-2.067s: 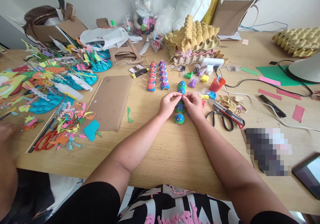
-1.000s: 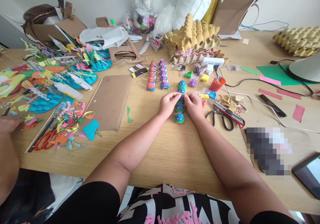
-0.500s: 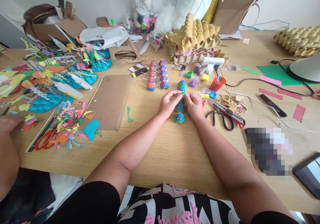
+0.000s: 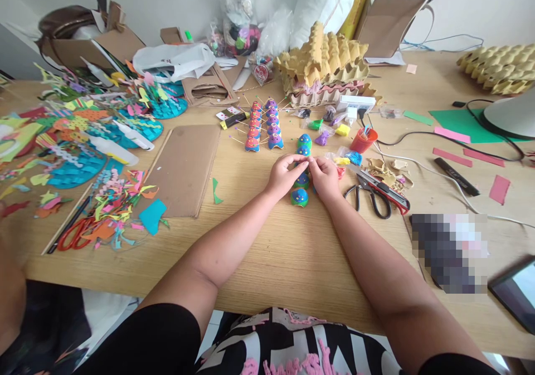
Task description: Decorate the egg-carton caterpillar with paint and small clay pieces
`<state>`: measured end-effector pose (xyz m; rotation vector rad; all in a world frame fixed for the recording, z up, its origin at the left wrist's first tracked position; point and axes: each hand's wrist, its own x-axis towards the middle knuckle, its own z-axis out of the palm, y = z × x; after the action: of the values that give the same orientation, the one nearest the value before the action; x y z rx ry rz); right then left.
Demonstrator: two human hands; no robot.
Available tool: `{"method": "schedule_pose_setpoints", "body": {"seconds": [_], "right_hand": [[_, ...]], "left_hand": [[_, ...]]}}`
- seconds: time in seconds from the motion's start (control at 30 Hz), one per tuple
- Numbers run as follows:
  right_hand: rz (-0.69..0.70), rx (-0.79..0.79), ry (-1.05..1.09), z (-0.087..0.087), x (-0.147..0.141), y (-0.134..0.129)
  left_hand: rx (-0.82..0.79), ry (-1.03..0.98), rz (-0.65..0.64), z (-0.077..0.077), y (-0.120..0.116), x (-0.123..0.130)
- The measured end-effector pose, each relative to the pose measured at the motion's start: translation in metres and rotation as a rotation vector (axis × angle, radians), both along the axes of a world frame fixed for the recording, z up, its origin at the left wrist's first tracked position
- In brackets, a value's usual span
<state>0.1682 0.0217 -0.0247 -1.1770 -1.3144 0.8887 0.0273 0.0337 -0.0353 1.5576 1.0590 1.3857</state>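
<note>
Several blue-and-green painted egg-carton cups (image 4: 299,197) with small dotted faces stand in a column on the wooden table. Over the middle of this column, my left hand (image 4: 286,173) and my right hand (image 4: 325,175) meet at the fingertips. Both are closed in a pinch; whatever lies between the fingers is too small to make out. My hands partly cover the middle cups. Behind and to the left stand a red painted egg-carton strip (image 4: 252,130) and a purple one (image 4: 274,127), with thin pin-like sticks poking out.
Black-handled scissors (image 4: 379,205) and a red box cutter (image 4: 387,192) lie right of my right hand. Bagged clay (image 4: 322,137) and an orange cup (image 4: 363,141) are beyond. Cardboard (image 4: 184,169) and paper scraps (image 4: 121,202) lie left. Another person's arm (image 4: 10,297) shows at the left edge.
My left hand has shifted slightly right, and my fingertips have come together. The other person's hand at the left edge has drawn back off the table.
</note>
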Motion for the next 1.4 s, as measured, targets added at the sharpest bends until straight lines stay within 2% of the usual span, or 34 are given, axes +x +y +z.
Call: {"method": "schedule_pose_setpoints", "body": {"seconds": [0.5, 0.7, 0.93, 1.17, 1.27, 1.4], "right_hand": [[0.007, -0.020, -0.003, 0.003, -0.001, -0.003], [-0.036, -0.017, 0.011, 0.001, 0.000, -0.001], [-0.131, -0.078, 0.301, -0.003, 0.001, 0.007], [-0.145, -0.159, 0.560, 0.002, 0.008, 0.010], [-0.126, -0.130, 0.531, 0.002, 0.008, 0.009], [-0.105, -0.131, 0.387, 0.001, 0.005, 0.007]], "left_hand": [[0.021, 0.020, 0.058, -0.001, 0.001, 0.001], [-0.035, -0.061, 0.045, -0.004, 0.002, 0.001], [-0.174, -0.297, 0.031, -0.005, 0.006, 0.003], [-0.160, -0.269, 0.011, -0.005, 0.006, 0.003], [-0.158, -0.261, -0.002, -0.007, 0.007, 0.003], [-0.163, -0.249, -0.013, -0.008, 0.007, 0.003]]}}
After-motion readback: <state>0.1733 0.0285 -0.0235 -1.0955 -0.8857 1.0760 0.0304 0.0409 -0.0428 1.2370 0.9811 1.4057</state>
